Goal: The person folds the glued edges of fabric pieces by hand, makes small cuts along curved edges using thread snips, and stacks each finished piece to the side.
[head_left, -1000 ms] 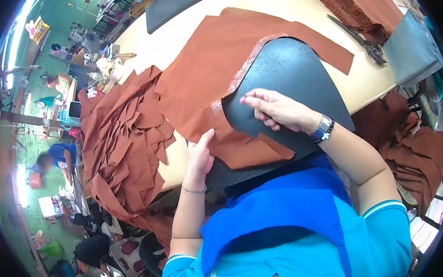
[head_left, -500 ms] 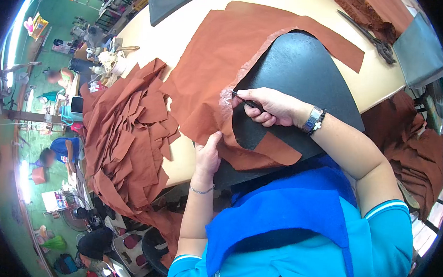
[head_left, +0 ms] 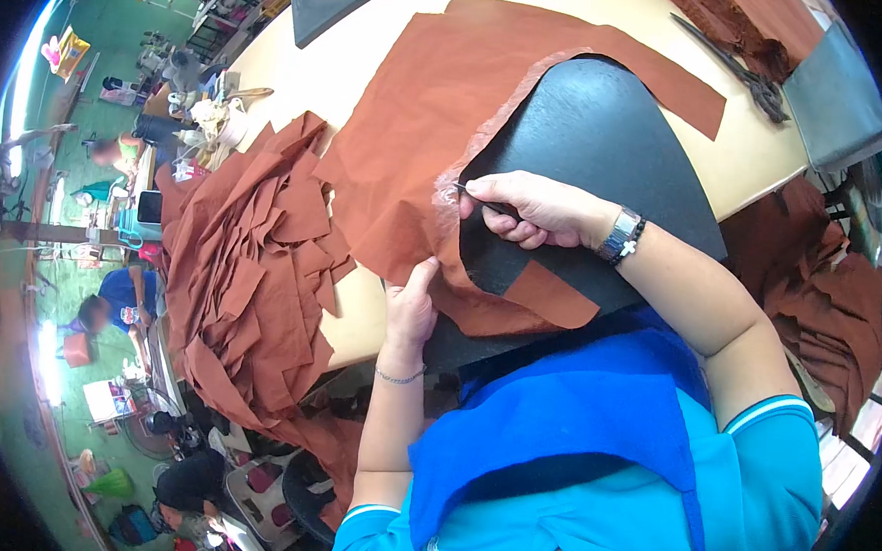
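Note:
A large rust-brown fabric piece lies partly over a smooth black board. Along its curved inner edge runs a pale, frayed-looking strip. My left hand pinches the fabric's near edge, thumb on top and fingers hidden beneath. Closed around a small black-handled tool with a thin metal tip, my right hand works at the pale strip. The tool's exact kind is unclear. A narrow end of the fabric folds over the board near my body.
A heap of rust-brown fabric pieces lies at the left of the cream table. Large dark scissors rest at the far right. More brown fabric hangs on the right. Other people sit farther off at left.
The tool in my right hand has turned slightly, its tip a little lower on the pale strip. My left hand keeps its pinch on the fabric, which has barely moved.

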A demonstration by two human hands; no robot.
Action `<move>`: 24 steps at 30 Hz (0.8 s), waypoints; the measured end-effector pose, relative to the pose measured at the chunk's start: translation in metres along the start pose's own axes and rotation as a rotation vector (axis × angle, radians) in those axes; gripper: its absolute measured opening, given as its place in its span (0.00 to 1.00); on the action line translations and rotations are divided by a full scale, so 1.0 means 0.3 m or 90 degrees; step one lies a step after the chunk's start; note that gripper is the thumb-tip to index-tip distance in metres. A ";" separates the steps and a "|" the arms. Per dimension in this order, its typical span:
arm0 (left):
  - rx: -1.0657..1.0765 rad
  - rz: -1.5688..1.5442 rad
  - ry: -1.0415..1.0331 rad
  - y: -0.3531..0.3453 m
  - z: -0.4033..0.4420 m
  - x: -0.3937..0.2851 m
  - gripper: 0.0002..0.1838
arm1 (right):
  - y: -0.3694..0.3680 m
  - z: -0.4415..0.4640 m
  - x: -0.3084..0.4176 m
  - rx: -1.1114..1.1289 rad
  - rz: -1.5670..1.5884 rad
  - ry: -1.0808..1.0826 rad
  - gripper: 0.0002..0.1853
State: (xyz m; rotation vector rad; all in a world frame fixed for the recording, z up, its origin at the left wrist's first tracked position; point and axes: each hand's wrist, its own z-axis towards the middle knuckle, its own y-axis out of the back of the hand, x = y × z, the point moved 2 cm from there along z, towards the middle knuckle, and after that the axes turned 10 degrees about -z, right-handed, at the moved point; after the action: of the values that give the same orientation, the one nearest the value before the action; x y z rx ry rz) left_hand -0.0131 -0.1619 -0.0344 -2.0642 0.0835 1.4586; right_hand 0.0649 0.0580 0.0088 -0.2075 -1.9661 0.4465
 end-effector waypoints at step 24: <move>0.013 0.235 -0.021 -0.039 -0.089 -0.051 0.30 | 0.017 -0.055 0.001 -0.020 -0.108 0.025 0.18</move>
State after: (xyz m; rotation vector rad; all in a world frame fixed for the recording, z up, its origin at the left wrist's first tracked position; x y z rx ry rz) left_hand 0.0076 -0.1702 -0.0102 -2.0835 0.4862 1.6957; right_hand 0.0794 0.0663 0.0130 -0.0684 -1.9354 0.2987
